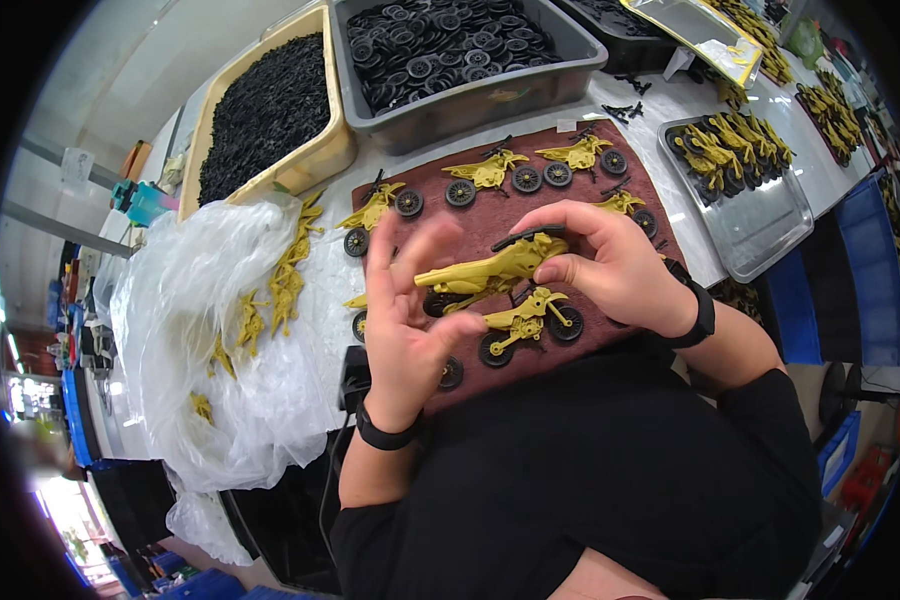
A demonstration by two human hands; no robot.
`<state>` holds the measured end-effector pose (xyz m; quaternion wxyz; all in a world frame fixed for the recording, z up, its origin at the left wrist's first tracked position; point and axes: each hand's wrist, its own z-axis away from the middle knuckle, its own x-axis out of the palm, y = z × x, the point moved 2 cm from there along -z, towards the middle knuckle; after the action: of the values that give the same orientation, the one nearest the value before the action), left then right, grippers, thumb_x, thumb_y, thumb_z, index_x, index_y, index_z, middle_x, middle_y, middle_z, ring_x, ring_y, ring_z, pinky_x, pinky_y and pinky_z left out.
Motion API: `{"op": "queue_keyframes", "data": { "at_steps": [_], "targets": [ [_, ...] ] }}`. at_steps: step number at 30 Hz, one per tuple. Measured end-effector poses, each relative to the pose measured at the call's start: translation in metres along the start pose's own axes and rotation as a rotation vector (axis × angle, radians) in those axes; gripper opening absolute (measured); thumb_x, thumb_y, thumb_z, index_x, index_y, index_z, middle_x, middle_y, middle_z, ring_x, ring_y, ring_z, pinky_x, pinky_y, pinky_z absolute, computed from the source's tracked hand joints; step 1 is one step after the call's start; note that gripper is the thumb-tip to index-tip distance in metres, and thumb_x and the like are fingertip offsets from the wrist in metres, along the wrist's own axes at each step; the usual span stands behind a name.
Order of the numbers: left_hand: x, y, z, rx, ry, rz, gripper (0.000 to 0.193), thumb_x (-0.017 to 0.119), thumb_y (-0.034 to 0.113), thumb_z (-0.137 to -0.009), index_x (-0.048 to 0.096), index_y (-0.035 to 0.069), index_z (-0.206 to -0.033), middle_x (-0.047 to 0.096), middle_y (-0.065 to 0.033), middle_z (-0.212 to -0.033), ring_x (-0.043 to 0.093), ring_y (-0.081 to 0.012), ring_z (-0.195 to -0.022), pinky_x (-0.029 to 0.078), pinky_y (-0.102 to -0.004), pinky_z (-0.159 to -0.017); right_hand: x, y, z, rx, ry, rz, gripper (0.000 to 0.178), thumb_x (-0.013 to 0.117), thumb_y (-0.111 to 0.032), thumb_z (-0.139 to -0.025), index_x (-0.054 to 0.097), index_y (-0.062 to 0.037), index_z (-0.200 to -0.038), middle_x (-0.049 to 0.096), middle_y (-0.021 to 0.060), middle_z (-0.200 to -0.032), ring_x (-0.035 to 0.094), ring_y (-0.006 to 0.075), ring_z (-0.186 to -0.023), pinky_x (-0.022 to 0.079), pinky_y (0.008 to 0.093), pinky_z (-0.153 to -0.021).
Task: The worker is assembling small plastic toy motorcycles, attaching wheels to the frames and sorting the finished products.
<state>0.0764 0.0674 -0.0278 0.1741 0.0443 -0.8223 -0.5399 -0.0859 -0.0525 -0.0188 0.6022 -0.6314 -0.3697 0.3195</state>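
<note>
My right hand (625, 265) pinches a yellow toy motorcycle body (490, 270) with a black handlebar piece (528, 238) at its front end. The body points its narrow tail to the left, toward my left hand (400, 335). That hand has its fingers and thumb spread around the tail end; whether any finger touches it I cannot tell. Just below lies a yellow toy motorcycle frame (523, 318) with black wheels, on a maroon cloth (500, 210). Several similar yellow frames with wheels and handlebars, such as the toy motorcycle (490, 170), line the cloth. Some are partly hidden by my hands.
Beyond the cloth stand a grey bin (470, 112) of black wheels and a cream bin (342, 135) of small black parts. A clear plastic bag (190, 290) with yellow parts (288, 270) lies left. At right, a metal tray (770, 225) holds yellow-and-black motorcycles.
</note>
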Motion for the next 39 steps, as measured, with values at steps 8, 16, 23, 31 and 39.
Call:
{"op": "queue_keyframes", "data": {
  "at_steps": [8,16,23,31,39],
  "targets": [
    [-0.007,-0.006,0.008,0.057,0.011,-0.261,0.03,0.063,0.01,-0.088,0.057,-0.006,-0.114,0.066,-0.0161,-0.107,0.063,-0.0212,-0.1,0.049,-0.0301,-0.088,0.008,0.001,-0.004,-0.185,0.067,0.196,0.03,0.059,0.006,-0.085,0.059,0.001,-0.114,0.066,0.0044,-0.096,0.066,0.0121,-0.082,0.053,0.0244,-0.075],
    [-0.021,-0.012,0.002,-0.202,0.039,-0.205,0.027,0.062,0.012,-0.09,0.058,-0.004,-0.112,0.066,-0.0123,-0.106,0.063,-0.0172,-0.094,0.049,-0.0269,-0.084,0.01,0.013,-0.019,-0.018,0.08,0.237,0.022,0.06,0.001,-0.083,0.062,0.0051,-0.105,0.066,0.0076,-0.077,0.062,0.0096,-0.073,0.049,0.0255,-0.066],
    [-0.125,0.001,0.006,-0.02,0.496,-1.334,0.032,0.063,0.01,-0.085,0.057,-0.001,-0.114,0.063,-0.0166,-0.108,0.06,-0.0314,-0.099,0.045,-0.0398,-0.087,-0.032,0.051,-0.045,0.018,0.198,0.659,0.033,0.064,-0.017,-0.087,0.05,0.0063,-0.106,0.063,0.0227,-0.089,0.063,0.0337,-0.086,0.048,0.0375,-0.075],
    [-0.247,0.012,0.042,-0.505,0.471,-1.99,0.053,0.072,0.015,-0.073,0.053,0.008,-0.123,0.061,-0.0105,-0.115,0.055,-0.0293,-0.111,0.042,-0.0489,-0.088,-0.027,0.062,-0.054,-0.057,0.072,1.015,0.027,0.058,-0.019,-0.089,0.06,0.0077,-0.092,0.062,0.0242,-0.091,0.056,0.038,-0.096,0.046,0.0413,-0.084],
    [-0.231,0.041,0.039,-0.519,0.417,-2.016,0.053,0.074,0.016,-0.073,0.055,0.007,-0.122,0.063,-0.013,-0.109,0.059,-0.0282,-0.105,0.043,-0.0463,-0.087,-0.051,0.017,-0.049,0.057,0.13,0.965,0.022,0.057,-0.011,-0.089,0.064,0.0051,-0.101,0.064,0.0188,-0.096,0.061,0.0328,-0.091,0.048,0.0376,-0.08]
  ]
}}
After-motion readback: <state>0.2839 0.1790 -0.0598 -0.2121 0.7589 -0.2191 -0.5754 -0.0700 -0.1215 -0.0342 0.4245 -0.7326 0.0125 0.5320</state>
